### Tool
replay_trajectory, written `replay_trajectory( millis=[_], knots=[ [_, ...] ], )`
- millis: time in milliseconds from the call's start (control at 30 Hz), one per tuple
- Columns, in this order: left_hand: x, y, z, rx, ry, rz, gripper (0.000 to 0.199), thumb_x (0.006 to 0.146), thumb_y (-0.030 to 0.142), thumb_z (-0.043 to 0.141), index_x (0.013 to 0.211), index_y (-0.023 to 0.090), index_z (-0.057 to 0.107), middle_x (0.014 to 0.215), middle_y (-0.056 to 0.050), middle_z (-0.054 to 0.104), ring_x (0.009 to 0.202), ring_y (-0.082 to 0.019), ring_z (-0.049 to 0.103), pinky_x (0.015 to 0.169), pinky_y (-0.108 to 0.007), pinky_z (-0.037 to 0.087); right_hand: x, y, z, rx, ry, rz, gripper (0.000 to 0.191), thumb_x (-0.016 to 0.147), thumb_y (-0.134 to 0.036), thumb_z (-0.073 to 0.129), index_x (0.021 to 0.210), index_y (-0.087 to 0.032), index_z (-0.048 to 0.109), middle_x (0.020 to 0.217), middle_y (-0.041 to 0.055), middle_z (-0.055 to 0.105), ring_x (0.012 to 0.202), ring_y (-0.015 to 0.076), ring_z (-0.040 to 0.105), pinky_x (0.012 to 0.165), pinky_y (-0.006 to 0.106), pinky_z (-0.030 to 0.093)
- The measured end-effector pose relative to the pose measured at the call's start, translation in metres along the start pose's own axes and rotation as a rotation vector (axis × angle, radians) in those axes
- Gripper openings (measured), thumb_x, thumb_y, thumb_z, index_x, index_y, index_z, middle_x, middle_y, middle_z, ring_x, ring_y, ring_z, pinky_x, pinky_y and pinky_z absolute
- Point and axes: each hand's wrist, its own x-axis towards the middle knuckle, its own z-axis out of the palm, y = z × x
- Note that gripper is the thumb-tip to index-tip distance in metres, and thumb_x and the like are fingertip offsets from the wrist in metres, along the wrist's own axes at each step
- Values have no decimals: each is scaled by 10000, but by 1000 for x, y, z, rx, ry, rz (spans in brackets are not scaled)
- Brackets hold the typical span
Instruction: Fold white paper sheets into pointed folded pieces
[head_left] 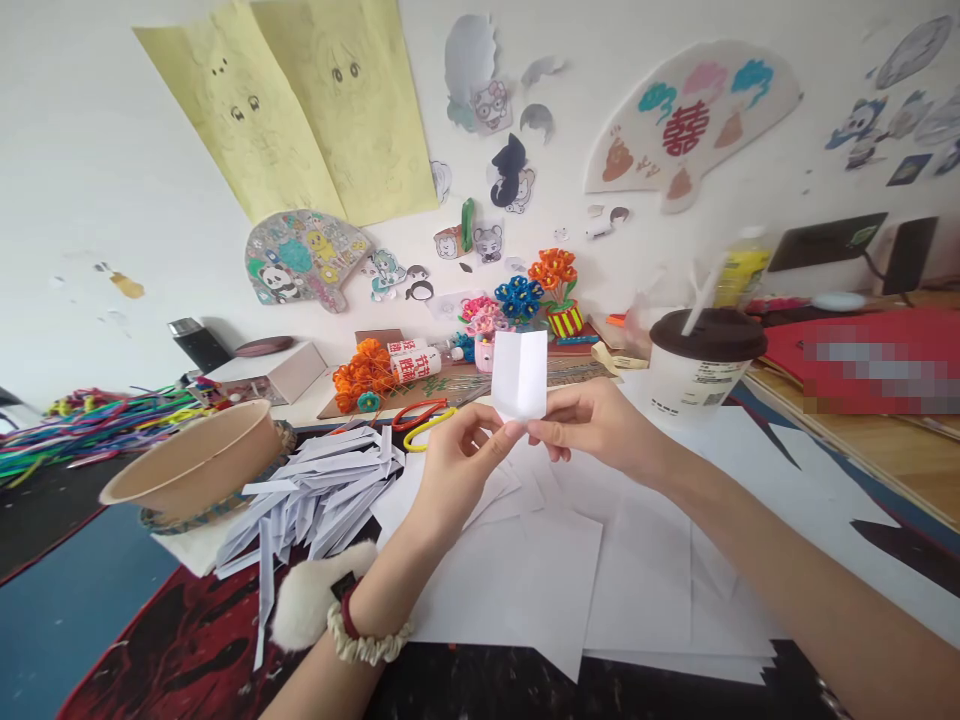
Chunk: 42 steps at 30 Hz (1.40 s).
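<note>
A small white sheet of paper with a crease down its middle stands upright between my hands. My left hand pinches its lower left edge between thumb and fingers. At the lower right corner, my right hand grips the same sheet, its thumb close to the left one. Beneath both hands lie several loose white sheets, overlapping on the table. Left of my left hand is a heap of narrow folded paper strips.
A tan bowl stands at the left, a lidded paper cup with a straw at the right. Behind are orange pipe-cleaner flowers and a striped flowerpot. A white fluffy object lies by my left wrist.
</note>
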Motion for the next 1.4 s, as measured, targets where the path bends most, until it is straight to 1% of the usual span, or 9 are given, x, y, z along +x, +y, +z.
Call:
replay_trajectory(
  millis=[133,300,500,733,867,1000,1167,1267,1400],
  knots=[
    [-3,1,3,-127,29,1,250,807,371,685,732,163,569,743,-22,649,664,-112,520,589,-221,347,0,2,2,-1,-16,-17,149,779,-290,700,725,-152,718,647,19,639,525,106,570,475,237,455],
    [-4,4,6,-220,60,-5,233,801,325,697,709,158,561,727,-14,656,686,-117,553,619,-222,369,0,3,4,44,-19,-17,140,795,-275,680,791,-144,728,695,30,657,510,104,578,454,235,459],
    [-5,6,8,-214,113,9,243,788,309,712,666,156,568,611,42,553,570,-72,451,563,-203,331,0,3,8,80,-23,18,129,791,-243,672,752,-125,705,685,28,642,509,105,590,461,232,467],
    [-7,10,8,-266,94,-5,238,784,270,718,643,156,564,560,55,510,525,-63,401,535,-199,310,0,7,7,123,-32,31,183,806,-293,681,730,-127,681,665,36,646,513,110,599,459,225,467],
    [-6,11,8,-288,69,-12,243,781,259,721,625,154,566,544,55,495,520,-63,387,529,-199,304,1,8,7,117,-34,15,207,815,-320,678,734,-130,687,647,36,646,515,111,598,462,224,467],
    [-5,11,6,-282,53,-25,270,770,276,730,602,156,557,522,59,471,513,-65,373,521,-204,296,1,7,8,94,-34,11,190,815,-305,666,743,-130,687,603,22,626,504,113,588,455,228,460],
    [-7,11,6,-213,61,-60,308,741,331,741,572,153,556,543,38,507,516,-74,388,505,-220,279,0,3,8,30,-39,-19,156,814,-273,647,763,-133,690,578,11,610,501,114,571,460,240,458],
    [-8,11,6,-166,69,-59,314,735,356,735,570,154,558,562,25,527,519,-81,401,495,-225,279,0,2,9,0,-2,-30,119,793,-236,648,750,-138,699,555,0,595,508,117,565,467,247,452],
    [-7,14,5,-109,95,-33,265,747,356,718,624,158,592,611,15,552,530,-84,417,498,-225,300,-1,2,10,39,45,-18,100,769,-235,672,754,-140,701,557,-12,583,512,115,562,471,248,443]
  ],
)
